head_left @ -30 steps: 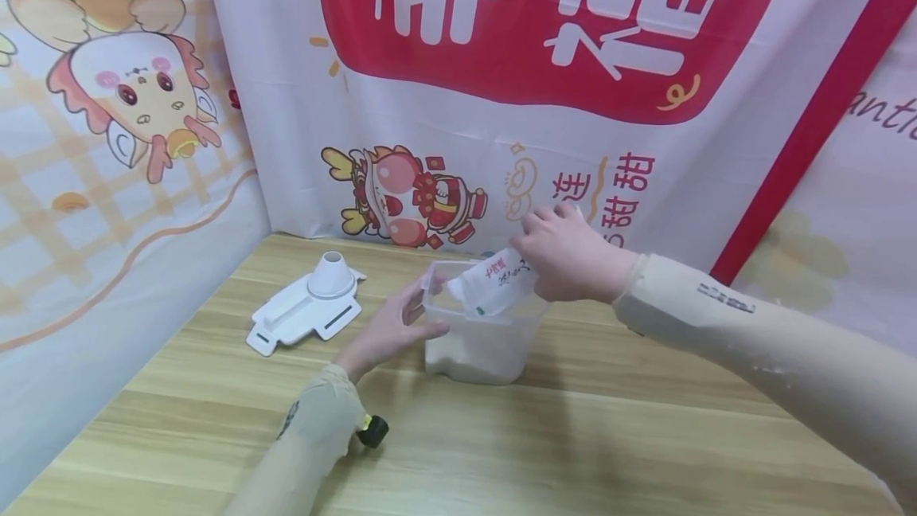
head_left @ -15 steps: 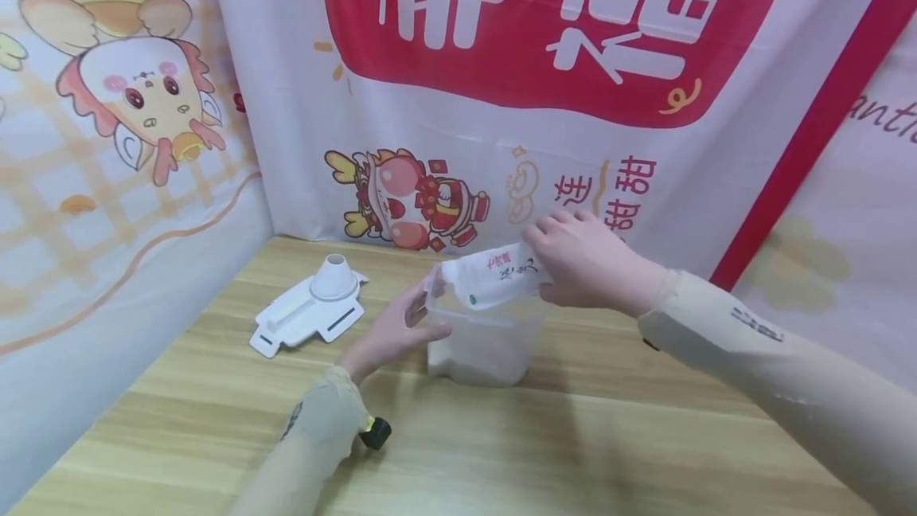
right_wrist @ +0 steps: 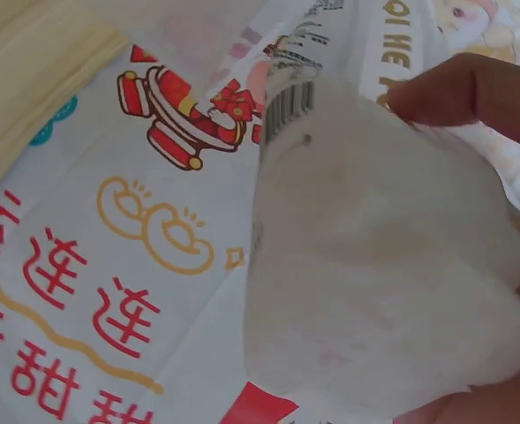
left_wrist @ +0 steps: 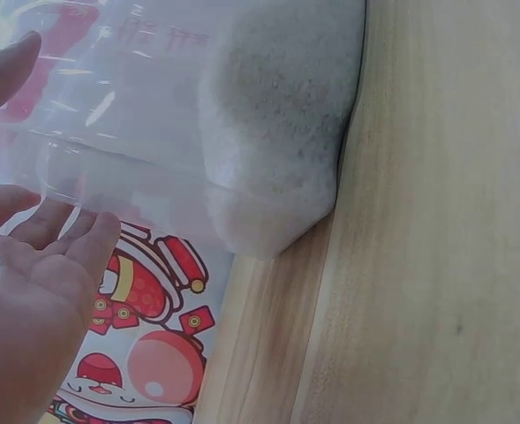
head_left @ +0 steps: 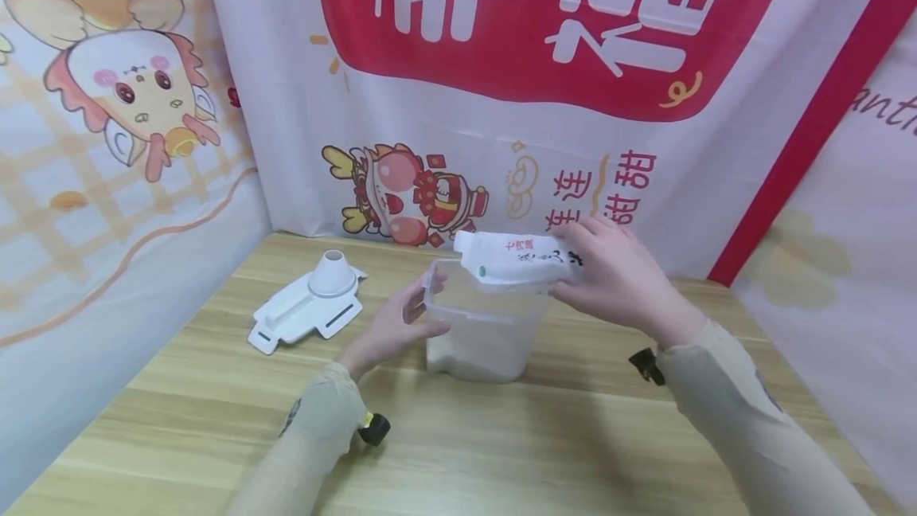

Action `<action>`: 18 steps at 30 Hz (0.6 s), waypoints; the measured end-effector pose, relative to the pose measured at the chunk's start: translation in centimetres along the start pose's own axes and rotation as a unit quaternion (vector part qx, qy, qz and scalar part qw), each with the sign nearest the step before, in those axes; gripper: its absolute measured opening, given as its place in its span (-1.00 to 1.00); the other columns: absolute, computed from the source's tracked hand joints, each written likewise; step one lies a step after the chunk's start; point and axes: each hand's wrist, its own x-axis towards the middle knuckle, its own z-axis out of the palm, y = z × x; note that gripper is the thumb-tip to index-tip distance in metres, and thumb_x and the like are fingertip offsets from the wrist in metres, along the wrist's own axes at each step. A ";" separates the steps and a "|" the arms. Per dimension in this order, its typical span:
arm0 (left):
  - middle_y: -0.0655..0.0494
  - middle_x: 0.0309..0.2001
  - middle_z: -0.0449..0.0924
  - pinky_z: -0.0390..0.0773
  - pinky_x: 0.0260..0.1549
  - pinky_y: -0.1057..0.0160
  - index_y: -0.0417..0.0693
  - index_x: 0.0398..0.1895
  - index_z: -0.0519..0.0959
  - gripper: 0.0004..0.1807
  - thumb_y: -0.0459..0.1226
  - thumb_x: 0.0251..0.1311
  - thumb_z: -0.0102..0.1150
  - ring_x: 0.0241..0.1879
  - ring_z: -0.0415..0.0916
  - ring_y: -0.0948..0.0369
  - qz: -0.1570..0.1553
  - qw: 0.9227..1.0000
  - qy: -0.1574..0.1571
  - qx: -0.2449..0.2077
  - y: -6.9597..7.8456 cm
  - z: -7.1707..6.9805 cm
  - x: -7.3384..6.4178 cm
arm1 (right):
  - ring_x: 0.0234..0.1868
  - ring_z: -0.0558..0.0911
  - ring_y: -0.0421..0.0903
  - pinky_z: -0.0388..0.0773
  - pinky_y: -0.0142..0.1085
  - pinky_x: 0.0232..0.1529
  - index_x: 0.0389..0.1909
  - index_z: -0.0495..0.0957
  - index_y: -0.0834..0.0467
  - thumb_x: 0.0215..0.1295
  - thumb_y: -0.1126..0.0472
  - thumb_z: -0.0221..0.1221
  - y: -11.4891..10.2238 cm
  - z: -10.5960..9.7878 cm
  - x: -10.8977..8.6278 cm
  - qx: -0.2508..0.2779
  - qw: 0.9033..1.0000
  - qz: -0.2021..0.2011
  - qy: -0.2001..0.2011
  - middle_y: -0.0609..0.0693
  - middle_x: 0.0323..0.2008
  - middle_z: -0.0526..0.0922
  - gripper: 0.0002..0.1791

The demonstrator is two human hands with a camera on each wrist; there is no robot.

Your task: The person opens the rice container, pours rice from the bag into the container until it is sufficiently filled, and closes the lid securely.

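Observation:
A translucent plastic container point(head_left: 480, 347) stands upright on the table, with pale rice point(left_wrist: 282, 115) in its bottom. My left hand point(head_left: 392, 330) holds its left side near the rim, thumb on the near face and the other fingers round the far side. My right hand point(head_left: 622, 281) grips the back end of a white printed rice bag point(head_left: 512, 257). The bag lies nearly level over the container's mouth, its end pointing left. In the right wrist view the bag point(right_wrist: 374, 256) looks slack and crumpled between thumb and fingers; its opening is hidden there.
Left of the container lies a white lid point(head_left: 294, 321) with slotted flaps, a white cone-shaped piece point(head_left: 333, 273) standing on it. A printed cloth point(head_left: 301, 142) hangs along the table's back edge, and another covers the left side. The wooden table point(head_left: 458, 452) extends in front.
My right hand has drawn the rice bag to the right and up from the container's mouth, turning it from slanting down to nearly level. My left hand stays on the container.

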 end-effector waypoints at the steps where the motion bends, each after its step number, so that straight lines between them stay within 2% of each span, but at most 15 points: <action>1: 0.00 0.44 0.21 0.12 0.37 0.08 0.13 0.54 0.11 -0.09 -0.23 0.17 0.39 0.43 0.10 0.09 -0.002 1.000 0.001 0.000 0.0 0.0 0.0 | 0.01 0.42 -0.02 0.41 0.03 0.07 0.15 0.52 0.05 -0.03 0.02 0.49 0.1 0.1 -0.4 0.012 1.000 0.006 0.008 -0.01 0.04 0.56 -0.33; 6: 0.15 0.42 0.24 0.16 0.36 0.10 0.25 0.50 0.18 -0.13 -0.14 0.15 0.41 0.40 0.13 0.17 -0.008 1.000 0.004 0.010 0.4 -0.1 -0.3 | 0.02 0.39 0.05 0.38 0.08 0.00 0.14 0.52 0.14 0.00 0.08 0.45 0.5 0.9 -1.9 0.045 0.997 0.042 0.035 0.06 0.01 0.54 -0.37; 13: 0.10 0.46 0.17 0.13 0.36 0.06 0.19 0.54 0.10 -0.08 -0.19 0.16 0.40 0.43 0.07 0.14 -0.007 1.000 -0.002 0.010 0.3 -0.2 -0.3 | -0.03 0.40 0.09 0.37 0.05 -0.08 0.19 0.49 0.23 0.04 0.13 0.38 1.0 2.2 -3.7 0.082 0.991 0.087 0.063 0.14 -0.02 0.55 -0.35; 18: 0.19 0.44 0.21 0.15 0.35 0.10 0.29 0.52 0.13 -0.09 -0.13 0.15 0.41 0.42 0.10 0.20 -0.006 1.000 -0.003 0.015 0.2 -0.1 -0.3 | -0.02 0.39 0.08 0.38 0.05 -0.08 0.24 0.47 0.20 0.08 0.11 0.35 1.1 2.9 -4.8 0.107 0.984 0.127 0.069 0.13 0.00 0.52 -0.34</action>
